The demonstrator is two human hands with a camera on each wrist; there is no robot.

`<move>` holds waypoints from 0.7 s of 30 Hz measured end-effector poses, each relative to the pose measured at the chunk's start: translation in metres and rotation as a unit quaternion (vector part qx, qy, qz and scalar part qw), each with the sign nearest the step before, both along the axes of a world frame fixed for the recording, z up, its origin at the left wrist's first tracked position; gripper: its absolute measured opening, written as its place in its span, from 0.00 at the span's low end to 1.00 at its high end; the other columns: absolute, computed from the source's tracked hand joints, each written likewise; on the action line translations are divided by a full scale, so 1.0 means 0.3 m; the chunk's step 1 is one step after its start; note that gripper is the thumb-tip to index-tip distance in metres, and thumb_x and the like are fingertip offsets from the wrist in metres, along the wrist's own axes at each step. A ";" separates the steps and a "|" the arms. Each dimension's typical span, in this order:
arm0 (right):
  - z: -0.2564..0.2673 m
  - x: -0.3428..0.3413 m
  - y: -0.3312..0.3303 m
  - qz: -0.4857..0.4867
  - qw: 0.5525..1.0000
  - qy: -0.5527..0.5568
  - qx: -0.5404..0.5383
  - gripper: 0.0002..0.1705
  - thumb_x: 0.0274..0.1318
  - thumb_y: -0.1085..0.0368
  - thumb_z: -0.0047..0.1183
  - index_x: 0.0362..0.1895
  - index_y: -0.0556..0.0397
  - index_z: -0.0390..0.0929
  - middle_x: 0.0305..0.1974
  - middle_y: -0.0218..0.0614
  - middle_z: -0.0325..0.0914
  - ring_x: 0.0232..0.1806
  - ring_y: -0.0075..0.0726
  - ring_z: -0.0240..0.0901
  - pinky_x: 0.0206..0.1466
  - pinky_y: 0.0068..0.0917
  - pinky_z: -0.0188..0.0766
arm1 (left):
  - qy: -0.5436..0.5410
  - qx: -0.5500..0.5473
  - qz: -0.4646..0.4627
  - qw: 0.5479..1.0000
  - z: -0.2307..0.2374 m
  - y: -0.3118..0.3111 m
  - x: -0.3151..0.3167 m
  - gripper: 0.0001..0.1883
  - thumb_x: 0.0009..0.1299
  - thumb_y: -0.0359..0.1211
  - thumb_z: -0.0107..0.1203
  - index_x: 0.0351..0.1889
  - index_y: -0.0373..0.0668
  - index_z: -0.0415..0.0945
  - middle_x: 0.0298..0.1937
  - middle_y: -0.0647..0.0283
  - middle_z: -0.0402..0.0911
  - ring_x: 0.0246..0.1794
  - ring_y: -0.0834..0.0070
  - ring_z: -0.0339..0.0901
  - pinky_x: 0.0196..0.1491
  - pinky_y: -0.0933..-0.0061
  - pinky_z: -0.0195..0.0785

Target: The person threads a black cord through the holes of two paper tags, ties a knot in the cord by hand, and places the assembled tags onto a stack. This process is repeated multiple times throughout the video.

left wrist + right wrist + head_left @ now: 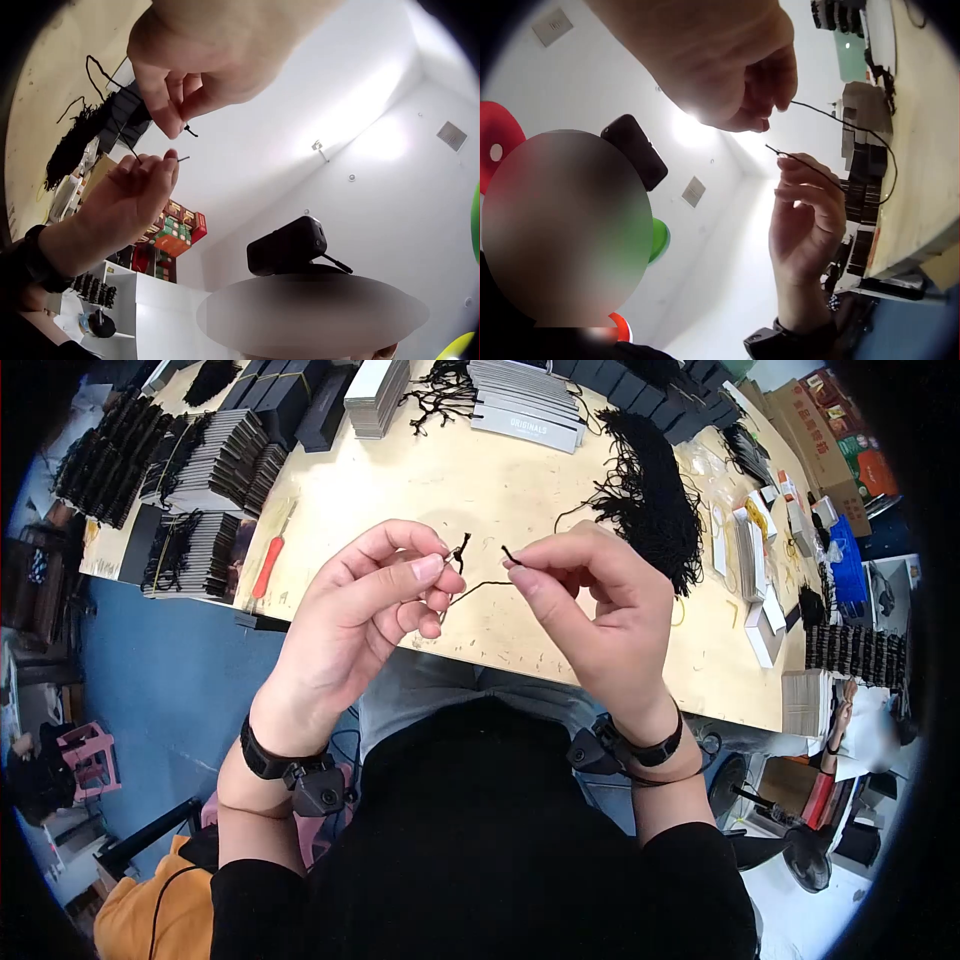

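A thin black cord (889, 154) runs between the two hands, above the front of the table. The left hand (350, 595) pinches one part of it between thumb and index finger, with a knotted tip (461, 548) sticking up beyond the fingers. Opposite, the right hand (610, 595) pinches the cord's other end, a short tip (508, 554) showing past its thumb and index finger. Slack cord loops between them in the right wrist view. The two pinches stand a small gap apart, not touching.
On the wooden table (360, 490) lie a pile of black cords (655, 500), a stack of printed tags (525, 415), stacked cards with cords (215, 460) and a red-handled tool (267, 567). Black boxes (640, 395) line the back. Packets and papers lie at the right.
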State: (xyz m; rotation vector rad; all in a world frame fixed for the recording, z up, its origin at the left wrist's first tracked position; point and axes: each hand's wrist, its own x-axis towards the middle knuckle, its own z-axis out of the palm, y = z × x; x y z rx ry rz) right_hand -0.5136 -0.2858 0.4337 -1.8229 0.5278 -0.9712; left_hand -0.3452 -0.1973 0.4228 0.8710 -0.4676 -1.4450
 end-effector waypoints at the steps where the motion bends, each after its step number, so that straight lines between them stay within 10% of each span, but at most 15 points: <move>1: 0.008 -0.002 0.002 -0.007 0.998 0.033 -0.048 0.05 0.45 0.73 0.56 0.31 0.57 0.78 0.24 0.30 0.72 0.21 0.18 0.68 0.24 0.14 0.65 | 0.001 0.000 0.002 1.000 0.007 0.000 -0.006 0.07 0.66 0.28 0.47 0.41 0.38 0.68 0.30 0.63 0.75 0.27 0.85 0.73 0.27 0.89 0.69; 21: -0.019 0.004 0.002 0.007 0.990 0.010 -0.139 0.09 0.40 0.78 0.57 0.31 0.56 0.80 0.25 0.33 0.70 0.25 0.24 0.70 0.27 0.16 0.67 | -0.032 -0.021 -0.043 0.998 0.033 0.005 -0.039 0.06 0.65 0.28 0.48 0.38 0.38 0.69 0.28 0.64 0.76 0.24 0.86 0.72 0.26 0.89 0.67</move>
